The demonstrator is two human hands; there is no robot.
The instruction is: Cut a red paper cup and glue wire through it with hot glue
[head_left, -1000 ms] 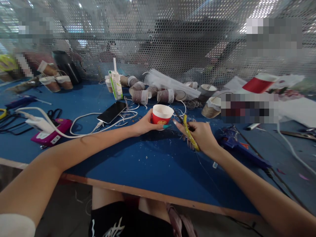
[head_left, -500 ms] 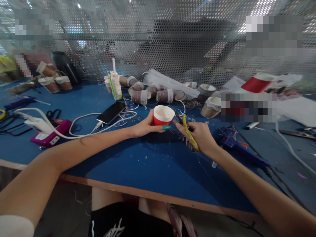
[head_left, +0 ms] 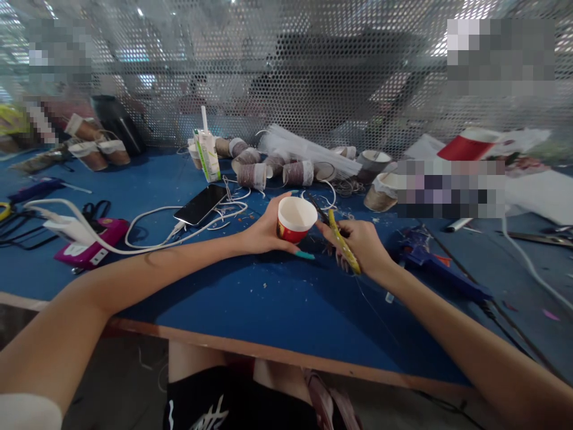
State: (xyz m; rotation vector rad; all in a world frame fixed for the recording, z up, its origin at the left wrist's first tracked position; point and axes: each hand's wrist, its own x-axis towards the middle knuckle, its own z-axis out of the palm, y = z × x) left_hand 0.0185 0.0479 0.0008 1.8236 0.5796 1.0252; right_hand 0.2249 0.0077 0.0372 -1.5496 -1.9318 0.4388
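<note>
A red paper cup (head_left: 296, 224) with a white rim and white inside stands mouth up at the middle of the table. My left hand (head_left: 265, 230) is curved round its left side, the thumb with a long teal nail stretched out in front and somewhat off the wall. My right hand (head_left: 358, 242) is closed round pliers (head_left: 344, 246) with yellow handles and dark jaws, which point toward the rim. Its fingertips come close to the cup's right side; contact is hard to make out. A thin clear strand hangs below this hand.
Behind the cup lie several twine-wrapped cups (head_left: 298, 174), a bundle of clear glue sticks (head_left: 308, 149) and a drink carton (head_left: 206, 156). Leftward are a phone (head_left: 201, 204), white cable and purple power strip (head_left: 92, 245). A blue glue gun (head_left: 441, 269) lies by my right forearm.
The cup has been turned, and a yellow pattern now shows on its wall. My left thumb has swung down and away from the cup. My right hand keeps the pliers nearly still.
</note>
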